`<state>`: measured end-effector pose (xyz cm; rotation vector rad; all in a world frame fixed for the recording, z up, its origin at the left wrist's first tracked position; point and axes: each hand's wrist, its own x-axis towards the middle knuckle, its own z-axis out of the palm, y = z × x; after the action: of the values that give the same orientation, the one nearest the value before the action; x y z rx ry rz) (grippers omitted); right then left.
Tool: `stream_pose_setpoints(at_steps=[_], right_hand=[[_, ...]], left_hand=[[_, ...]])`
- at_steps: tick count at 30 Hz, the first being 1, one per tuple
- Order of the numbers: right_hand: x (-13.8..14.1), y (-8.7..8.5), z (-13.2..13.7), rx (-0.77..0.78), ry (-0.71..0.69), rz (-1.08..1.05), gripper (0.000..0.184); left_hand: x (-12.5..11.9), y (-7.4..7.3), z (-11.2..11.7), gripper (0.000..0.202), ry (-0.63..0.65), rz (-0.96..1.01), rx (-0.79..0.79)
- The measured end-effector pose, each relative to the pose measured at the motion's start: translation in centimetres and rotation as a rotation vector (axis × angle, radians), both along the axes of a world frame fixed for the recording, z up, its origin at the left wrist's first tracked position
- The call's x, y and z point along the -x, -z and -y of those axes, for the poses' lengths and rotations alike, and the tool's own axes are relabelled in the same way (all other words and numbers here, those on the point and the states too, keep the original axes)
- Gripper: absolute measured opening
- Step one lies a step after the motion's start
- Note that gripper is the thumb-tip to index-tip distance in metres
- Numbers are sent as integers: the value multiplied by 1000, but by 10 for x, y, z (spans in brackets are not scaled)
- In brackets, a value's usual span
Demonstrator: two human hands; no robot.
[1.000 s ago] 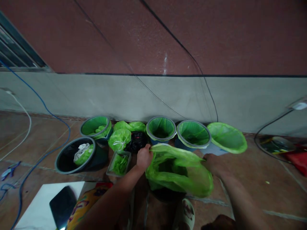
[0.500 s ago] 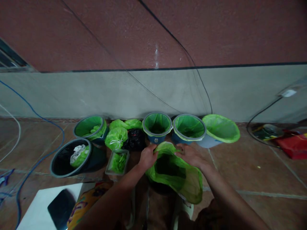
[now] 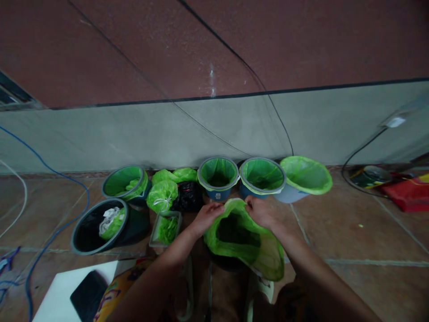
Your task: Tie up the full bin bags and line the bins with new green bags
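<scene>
Closest to me there's a pale sandal [image 3: 263,288] at the bottom edge, and off to the left a dark flat slab [image 3: 89,295] on a white board [image 3: 58,290], with a yellow patterned cloth [image 3: 114,293] right beside it. Just past the sandal is a dark bin [image 3: 228,264] with a green bag [image 3: 234,248] sitting in its mouth, part of the bag flopping over the right side. Left hand [image 3: 209,212] and right hand [image 3: 261,211] are both pinching the bag's far edge, pretty near each other, so the opening gapes.

Left of that, a clear tub [image 3: 152,239] holds crumpled green plastic [image 3: 167,229], and next to it a tipped bin [image 3: 137,223] has a white-and-green bundle [image 3: 112,223] inside.

Further back, a tied green bag [image 3: 162,196] touches a black bag [image 3: 188,197], then two blue bins [image 3: 217,193] and a pale bin [image 3: 291,196], all green-lined, stand along the wall [image 3: 134,129]. A thin black cable [image 3: 231,49] runs down it.
</scene>
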<state>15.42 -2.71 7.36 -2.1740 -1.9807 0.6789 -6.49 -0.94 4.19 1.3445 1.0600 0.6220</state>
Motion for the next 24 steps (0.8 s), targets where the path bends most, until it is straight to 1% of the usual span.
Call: stream_pose_setpoints(at_steps=[3, 7, 9, 11, 14, 17, 20, 22, 24], right_hand=[[0, 5, -2, -32, 2, -4, 15], [-3, 14, -3, -85, 30, -23, 14], [-4, 15, -3, -92, 40, -48, 14], [-6, 14, -3, -95, 44, -39, 14], [-11, 8, -4, -93, 42, 53, 13], [-15, -3, -3, -26, 47, 157, 17], [-16, -10, 2, 117, 40, 216, 21], [-17, -9, 6, 198, 16, 166, 21], [-18, -2, 9, 232, -25, 65, 20]], left_hand=[[-1, 5, 1, 31, 48, -176, -149], [0, 5, 3, 18, 82, -523, -396], [2, 2, 2, 21, 103, -718, -497], [5, 0, -1, 27, 130, -907, -532], [11, 0, -8, 31, 144, -1097, -504], [19, 5, -14, 33, 99, -1169, -446], [24, 12, -17, 32, 36, -1171, -405], [26, 15, -18, 31, -1, -1134, -403], [25, 18, -18, 30, -15, -1072, -399]])
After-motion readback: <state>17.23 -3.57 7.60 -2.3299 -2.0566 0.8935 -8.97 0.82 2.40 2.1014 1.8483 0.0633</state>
